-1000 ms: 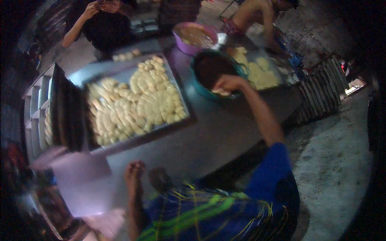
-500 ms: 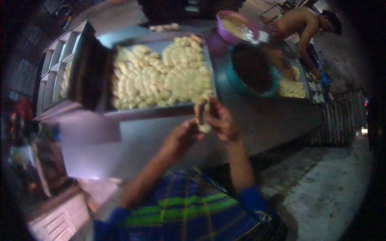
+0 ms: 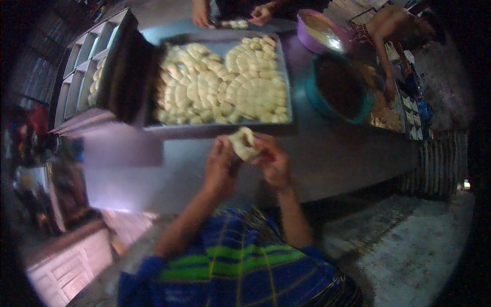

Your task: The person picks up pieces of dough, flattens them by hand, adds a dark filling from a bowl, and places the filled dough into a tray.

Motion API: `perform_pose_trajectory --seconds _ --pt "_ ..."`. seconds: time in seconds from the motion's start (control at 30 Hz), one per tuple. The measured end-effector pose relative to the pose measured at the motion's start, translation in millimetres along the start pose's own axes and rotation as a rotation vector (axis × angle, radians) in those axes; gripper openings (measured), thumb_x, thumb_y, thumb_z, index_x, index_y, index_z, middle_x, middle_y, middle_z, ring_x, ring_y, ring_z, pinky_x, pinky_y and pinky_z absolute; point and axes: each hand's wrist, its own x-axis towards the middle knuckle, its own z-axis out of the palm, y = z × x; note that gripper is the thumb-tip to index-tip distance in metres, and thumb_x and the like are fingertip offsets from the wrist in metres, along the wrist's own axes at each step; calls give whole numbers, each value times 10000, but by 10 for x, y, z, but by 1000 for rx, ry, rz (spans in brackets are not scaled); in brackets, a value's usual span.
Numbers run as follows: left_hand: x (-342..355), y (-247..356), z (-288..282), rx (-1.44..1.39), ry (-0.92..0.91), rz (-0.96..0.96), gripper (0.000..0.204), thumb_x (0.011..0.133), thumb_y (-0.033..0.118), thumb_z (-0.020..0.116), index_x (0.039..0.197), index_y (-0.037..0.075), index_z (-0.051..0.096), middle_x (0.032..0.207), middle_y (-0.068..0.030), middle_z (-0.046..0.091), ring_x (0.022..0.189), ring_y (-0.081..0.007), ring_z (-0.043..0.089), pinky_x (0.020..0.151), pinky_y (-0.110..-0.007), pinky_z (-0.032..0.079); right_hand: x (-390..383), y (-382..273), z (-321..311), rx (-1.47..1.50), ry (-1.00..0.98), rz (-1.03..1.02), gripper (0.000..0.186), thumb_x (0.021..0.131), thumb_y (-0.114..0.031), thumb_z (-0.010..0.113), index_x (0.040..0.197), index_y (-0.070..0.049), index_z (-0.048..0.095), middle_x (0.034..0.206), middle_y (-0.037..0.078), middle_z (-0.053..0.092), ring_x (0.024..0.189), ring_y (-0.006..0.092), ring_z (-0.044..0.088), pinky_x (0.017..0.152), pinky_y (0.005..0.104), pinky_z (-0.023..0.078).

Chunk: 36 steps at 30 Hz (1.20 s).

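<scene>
A pale piece of dough (image 3: 238, 145) is held up in front of the large tray, stretched into a loop with a dark opening in its middle. My left hand (image 3: 222, 162) pinches its left side. On the opposite side, the fingers of my right hand (image 3: 273, 159) are closed on its edge. Just beyond both hands, rounded dough pieces (image 3: 204, 92) fill most of a shallow metal tray (image 3: 215, 128), packed close together in rings and rows. Inside the dough's opening, the contents are too dim to make out.
A teal tub of dark brown stuff (image 3: 340, 84) stands right of the tray, before a purple basin (image 3: 302, 38). Left is a compartmented rack (image 3: 84, 74). Across the table, another person's hands (image 3: 261, 14) handle a small pale piece. A shirtless person (image 3: 381, 33) bends at the right.
The dough has turned to show its pale loop and shifted slightly left with my right hand. Another person's hands have appeared at the table's far side. The whole view has shifted slightly.
</scene>
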Motion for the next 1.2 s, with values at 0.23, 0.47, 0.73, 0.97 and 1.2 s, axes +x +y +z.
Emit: perform_pose_trajectory --seconds 0.23,0.47,0.73,0.97,1.2 --pt "36 53 -116 423 0 141 181 910 72 681 1052 73 569 985 -44 648 879 -117 603 747 -269 483 86 -472 -53 -984 -313 -302 385 782 10 727 1155 -80 688 1169 111 633 1097 271 633 864 361 567" --pt "-90 372 -218 737 -327 9 179 932 153 677 1076 48 657 947 -33 648 835 -106 586 726 -252 466 244 -559 -98 -857 -346 -184 324 746 -48 769 1060 -77 694 906 79 642 823 273 672 694 361 552" --pt "22 269 -346 267 -160 -330 409 973 423 612 1139 49 631 1008 -40 657 879 -148 619 758 -303 506 94 -520 16 -949 -362 -409 436 733 -49 772 1158 -74 679 975 82 659 886 260 667 743 370 567" --pt "-70 119 -448 -19 -117 -299 370 952 319 662 1215 70 583 1123 -41 640 987 -147 620 884 -321 516 -140 -422 509 -1034 -57 -344 429 793 -72 760 1203 -14 649 1133 158 653 1080 296 656 893 391 559" --pt "-34 253 -427 247 -145 -152 352 912 192 694 1215 42 597 1173 -77 644 1063 -171 610 946 -317 489 -170 -339 510 -991 141 -154 299 785 -75 792 1066 -25 703 1027 155 673 960 260 669 843 336 554"
